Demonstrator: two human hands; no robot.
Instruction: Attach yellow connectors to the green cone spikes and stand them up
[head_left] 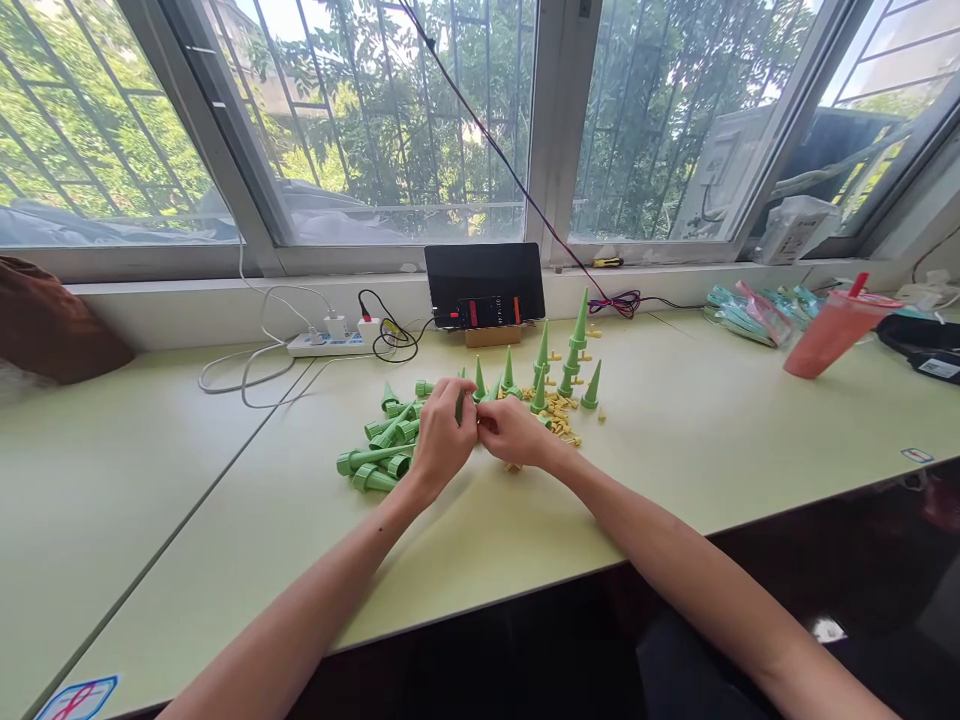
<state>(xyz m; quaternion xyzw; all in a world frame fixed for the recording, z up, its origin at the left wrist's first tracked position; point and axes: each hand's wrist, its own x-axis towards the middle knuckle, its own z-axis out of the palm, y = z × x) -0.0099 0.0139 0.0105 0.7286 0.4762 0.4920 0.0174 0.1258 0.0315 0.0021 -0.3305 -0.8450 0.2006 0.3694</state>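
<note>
The left hand (442, 435) is curled shut around a green cone (459, 404). The right hand (514, 432) is pinched shut right against it, and I cannot tell what its fingers hide. Both hands meet over the middle of the worktop (712, 430), a bit nearer the back edge. I think it works best to grip the cone firmly and push straight, not crooked. The pile of green cones (379, 455) lies just left of the hands. The yellow bits (559, 408) and the standing cones (571, 360) are just behind the right hand.

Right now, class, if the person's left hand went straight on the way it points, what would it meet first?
Most likely the right hand: the left hand, gripping a green plastic cone, points at it, fingertips seemingly touching.
</note>
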